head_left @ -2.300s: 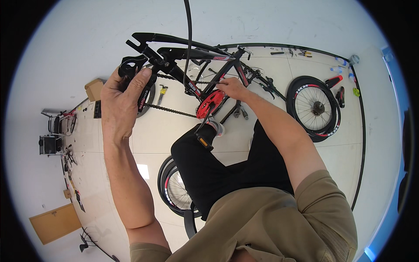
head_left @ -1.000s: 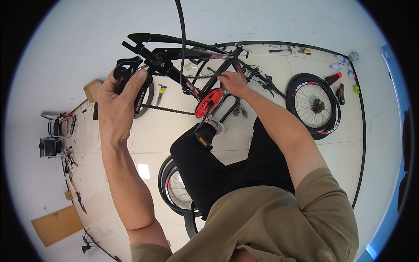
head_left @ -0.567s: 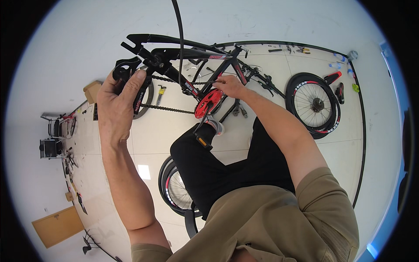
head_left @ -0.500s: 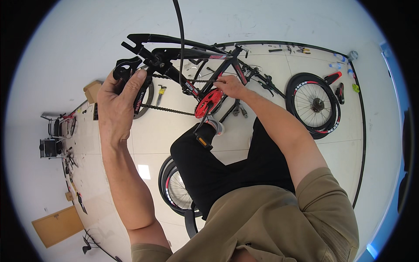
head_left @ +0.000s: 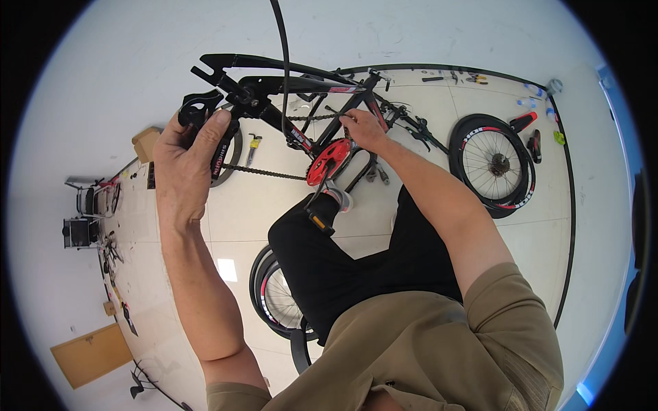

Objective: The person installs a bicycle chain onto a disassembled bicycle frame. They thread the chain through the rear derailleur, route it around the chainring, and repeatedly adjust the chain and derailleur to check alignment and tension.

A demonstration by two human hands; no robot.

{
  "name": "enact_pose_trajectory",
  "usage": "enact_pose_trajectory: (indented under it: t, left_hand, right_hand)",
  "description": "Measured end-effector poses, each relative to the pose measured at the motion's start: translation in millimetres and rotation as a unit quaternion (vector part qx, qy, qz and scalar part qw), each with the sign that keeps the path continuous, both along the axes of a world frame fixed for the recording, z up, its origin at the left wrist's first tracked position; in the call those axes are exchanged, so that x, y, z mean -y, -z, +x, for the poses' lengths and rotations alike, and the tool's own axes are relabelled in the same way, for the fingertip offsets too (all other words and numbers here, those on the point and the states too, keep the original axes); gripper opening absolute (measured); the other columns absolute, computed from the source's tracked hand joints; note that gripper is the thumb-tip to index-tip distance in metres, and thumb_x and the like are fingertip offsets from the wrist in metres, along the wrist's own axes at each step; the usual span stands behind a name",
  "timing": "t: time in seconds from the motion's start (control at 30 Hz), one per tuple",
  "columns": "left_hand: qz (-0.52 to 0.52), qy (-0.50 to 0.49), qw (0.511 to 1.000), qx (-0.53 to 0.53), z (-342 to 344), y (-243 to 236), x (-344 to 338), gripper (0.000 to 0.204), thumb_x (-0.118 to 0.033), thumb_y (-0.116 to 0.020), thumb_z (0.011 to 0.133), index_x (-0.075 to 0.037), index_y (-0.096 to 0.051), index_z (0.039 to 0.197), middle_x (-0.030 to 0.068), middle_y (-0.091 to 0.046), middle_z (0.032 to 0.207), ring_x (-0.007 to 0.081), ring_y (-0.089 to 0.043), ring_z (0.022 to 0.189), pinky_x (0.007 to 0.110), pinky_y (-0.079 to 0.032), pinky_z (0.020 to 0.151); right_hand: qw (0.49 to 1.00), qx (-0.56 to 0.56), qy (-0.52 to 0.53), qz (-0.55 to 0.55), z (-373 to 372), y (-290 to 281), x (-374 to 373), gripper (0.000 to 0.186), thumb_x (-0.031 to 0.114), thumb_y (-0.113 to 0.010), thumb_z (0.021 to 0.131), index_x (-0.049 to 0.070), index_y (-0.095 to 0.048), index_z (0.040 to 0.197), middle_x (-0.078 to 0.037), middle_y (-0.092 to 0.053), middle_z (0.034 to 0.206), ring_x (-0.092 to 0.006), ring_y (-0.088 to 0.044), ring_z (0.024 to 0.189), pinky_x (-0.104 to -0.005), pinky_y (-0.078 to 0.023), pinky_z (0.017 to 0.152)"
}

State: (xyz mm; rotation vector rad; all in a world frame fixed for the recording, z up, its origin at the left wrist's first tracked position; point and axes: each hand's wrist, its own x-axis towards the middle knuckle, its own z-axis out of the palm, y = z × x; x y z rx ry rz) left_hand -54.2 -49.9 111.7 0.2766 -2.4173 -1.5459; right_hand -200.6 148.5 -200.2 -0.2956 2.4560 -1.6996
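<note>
My left hand (head_left: 181,164) closes around the rear derailleur (head_left: 209,133) at the back of the black bike frame (head_left: 301,85), while my right hand (head_left: 363,130) pinches the chain (head_left: 264,172) beside the red chainring (head_left: 327,162). The chain already runs from ring to derailleur. Both wheels are off: one (head_left: 495,164) lies on the floor to my right, another (head_left: 277,294) by my legs, so I judge refitting remains.

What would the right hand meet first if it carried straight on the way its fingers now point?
The right hand points up and left at the black bicycle frame, its fingertips near the black chain. Probably the chain or the frame tube comes first, though depth is unclear.
</note>
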Motion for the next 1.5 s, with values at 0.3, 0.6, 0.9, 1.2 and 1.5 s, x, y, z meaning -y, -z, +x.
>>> enact_pose_trajectory:
  t: [0.3,0.6,0.9,1.2,1.5]
  left_hand:
    - [-0.003,-0.007,1.000,-0.012,2,4,0,0.024,-0.023,-0.077,0.088,-0.004,-0.071,0.101,0.0007,-0.067,0.087,0.0058,-0.058,0.078,0.020,-0.046,0.072]
    - [0.001,-0.008,1.000,-0.015,2,2,0,0.024,-0.023,-0.077,0.087,-0.004,-0.071,0.100,0.0003,-0.068,0.086,0.0048,-0.057,0.076,0.018,-0.044,0.069]
    - [0.028,0.001,0.999,-0.021,0,5,2,0.025,-0.024,-0.078,0.087,-0.004,-0.071,0.101,0.0013,-0.069,0.088,0.0061,-0.060,0.079,0.019,-0.046,0.072]
    - [-0.002,-0.005,1.000,-0.018,-1,4,2,0.025,-0.023,-0.077,0.087,-0.004,-0.071,0.101,0.0023,-0.069,0.088,0.0067,-0.060,0.079,0.019,-0.046,0.073]
    - [0.015,-0.001,1.000,-0.020,-2,4,1,0.023,-0.021,-0.076,0.088,-0.003,-0.071,0.102,0.0029,-0.069,0.089,0.0069,-0.061,0.079,0.020,-0.047,0.073]
  right_hand:
    - [1.000,0.009,-0.012,-0.009,3,2,0,0.033,0.028,-0.058,0.094,-0.003,-0.066,0.102,-0.023,-0.069,0.096,-0.0384,-0.065,0.093,-0.0420,-0.049,0.086]
    - [0.995,-0.060,-0.057,0.063,8,11,-4,0.023,0.017,-0.057,0.090,-0.001,-0.062,0.104,-0.022,-0.068,0.093,-0.0393,-0.065,0.094,-0.0438,-0.050,0.083]
    - [0.997,-0.042,-0.028,0.059,11,33,-7,0.019,0.013,-0.061,0.088,0.000,-0.064,0.103,-0.015,-0.070,0.089,-0.0266,-0.068,0.083,-0.0366,-0.052,0.077]
    - [0.999,-0.021,-0.040,0.003,4,39,-2,0.021,0.014,-0.063,0.087,-0.002,-0.065,0.101,-0.017,-0.070,0.087,-0.0279,-0.067,0.082,-0.0365,-0.052,0.077]
    - [0.992,0.059,0.022,-0.105,-11,58,-6,0.027,0.020,-0.063,0.088,-0.004,-0.065,0.099,-0.018,-0.069,0.086,-0.0279,-0.066,0.079,-0.0376,-0.051,0.074]
